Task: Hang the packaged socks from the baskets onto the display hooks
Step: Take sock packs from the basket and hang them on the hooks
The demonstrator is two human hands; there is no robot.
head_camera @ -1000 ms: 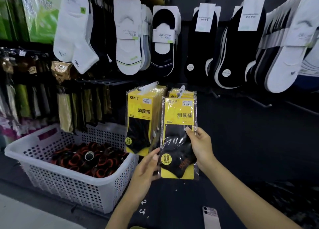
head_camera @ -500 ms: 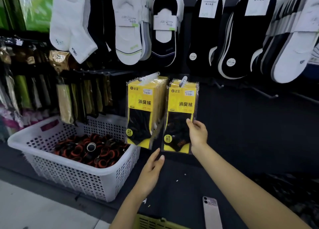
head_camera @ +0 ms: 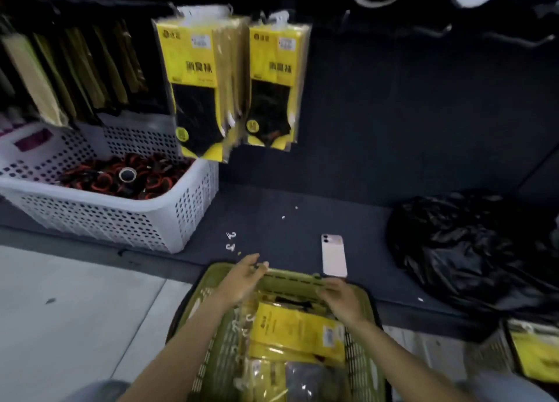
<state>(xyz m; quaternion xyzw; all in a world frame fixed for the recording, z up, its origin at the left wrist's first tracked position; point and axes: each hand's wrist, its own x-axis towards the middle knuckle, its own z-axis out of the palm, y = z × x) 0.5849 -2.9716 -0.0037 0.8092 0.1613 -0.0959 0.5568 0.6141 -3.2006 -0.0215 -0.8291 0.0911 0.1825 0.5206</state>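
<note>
We find both hands over the green basket (head_camera: pixel 208 341). The left hand (head_camera: pixel 242 282) is at its far rim, and the right hand (head_camera: pixel 341 301) is just above the packaged socks (head_camera: pixel 296 329) lying inside. The grip of each hand is apart, with the fingers relaxed and clamped on nothing, though motion blur softens them. Two stacks of hung packs (head_camera: pixel 193 77) sit on the display wall above, near a white basket (head_camera: pixel 121 220). A phone (head_camera: pixel 333 255) lies on the dark ledge.

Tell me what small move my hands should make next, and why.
Probably lower the right hand and pinch the top yellow pack in the green basket. Both it and the left hand hover there holding nothing, and the hung packs above show where it goes.
</note>
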